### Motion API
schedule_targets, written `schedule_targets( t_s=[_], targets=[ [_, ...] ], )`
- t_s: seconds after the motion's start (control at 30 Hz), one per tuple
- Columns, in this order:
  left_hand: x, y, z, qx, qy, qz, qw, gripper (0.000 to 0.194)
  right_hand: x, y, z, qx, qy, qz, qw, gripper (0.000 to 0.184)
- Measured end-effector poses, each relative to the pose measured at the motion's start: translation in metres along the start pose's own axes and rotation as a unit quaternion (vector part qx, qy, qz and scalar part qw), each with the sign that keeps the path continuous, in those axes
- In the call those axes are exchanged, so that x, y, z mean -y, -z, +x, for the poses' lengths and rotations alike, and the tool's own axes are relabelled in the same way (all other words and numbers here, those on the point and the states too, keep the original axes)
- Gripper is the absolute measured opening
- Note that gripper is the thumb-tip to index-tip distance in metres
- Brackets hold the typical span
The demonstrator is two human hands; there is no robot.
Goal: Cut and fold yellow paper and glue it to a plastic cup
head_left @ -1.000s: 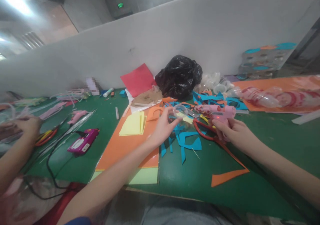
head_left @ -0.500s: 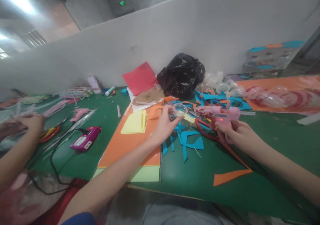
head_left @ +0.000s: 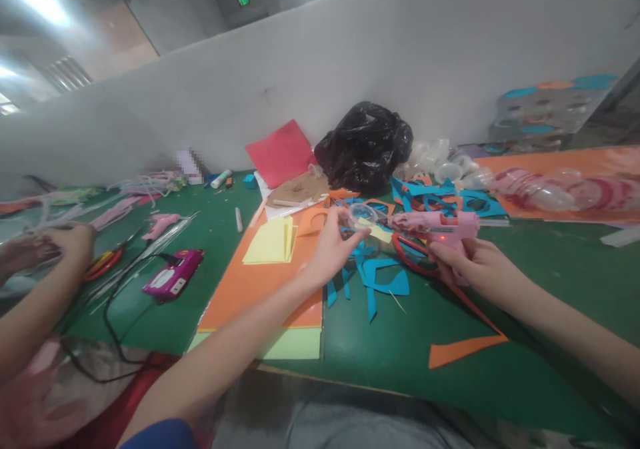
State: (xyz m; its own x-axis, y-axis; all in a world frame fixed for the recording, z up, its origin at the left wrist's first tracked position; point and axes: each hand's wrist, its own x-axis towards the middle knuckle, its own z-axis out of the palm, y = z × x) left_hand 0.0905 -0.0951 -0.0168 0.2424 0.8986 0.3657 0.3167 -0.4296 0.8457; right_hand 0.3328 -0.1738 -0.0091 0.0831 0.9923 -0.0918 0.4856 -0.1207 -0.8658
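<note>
Dark blue short sleeve (head_left: 157, 434) on left arm (head_left: 215, 349), grey trousers (head_left: 360, 422), bare left hand (head_left: 333, 252).

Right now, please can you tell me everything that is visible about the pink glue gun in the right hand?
The pink hot glue gun looks made of smooth plastic and lies roughly level in the person's right hand, whose fingers wrap around its handle. A small red light glows on its body. Its barrel points left, and the tip is close to a clear round plastic piece held in the left hand. Whether they touch, or whether a cord is attached, cannot be told.
</note>
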Motion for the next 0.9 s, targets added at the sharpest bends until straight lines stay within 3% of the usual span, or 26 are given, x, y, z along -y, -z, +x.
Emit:
schedule_targets(
  t_s=[0.47, 0.9],
  targets=[
    [0.0022, -0.0011, 0.0014, 0.001, 0.006, -0.002, 1.000, 0.028, 0.0077, 0.0014, -0.0013, -0.015, 0.000, -0.032, 0.999, 0.059],
    [0.0003, -0.0010, 0.0019, 0.005, 0.011, -0.009, 1.000, 0.028, -0.0005, 0.0021, 0.0008, -0.007, -0.001, -0.037, 0.999, 0.064]
  ],
)
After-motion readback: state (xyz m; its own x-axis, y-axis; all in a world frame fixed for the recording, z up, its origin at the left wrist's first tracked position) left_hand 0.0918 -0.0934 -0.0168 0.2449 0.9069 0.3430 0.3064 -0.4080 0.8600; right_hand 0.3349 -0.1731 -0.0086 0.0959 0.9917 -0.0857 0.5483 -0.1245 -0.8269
